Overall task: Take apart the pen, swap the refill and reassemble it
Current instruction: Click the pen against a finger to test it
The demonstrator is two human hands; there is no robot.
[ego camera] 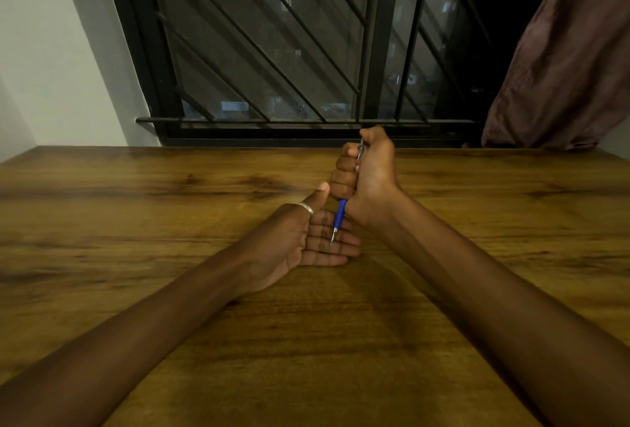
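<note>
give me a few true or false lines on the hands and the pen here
1. The right hand holds the pen in a closed fist. True.
2. The pen's tip points up toward the window. False: the tip points down, over the left hand's fingers.
3. The left hand lies open, palm up. True.
4. The pen's grip is red. False: it is blue.
5. A ring sits on the left thumb. True.
6. A spare refill lies on the table. False: none is visible on it.
</note>
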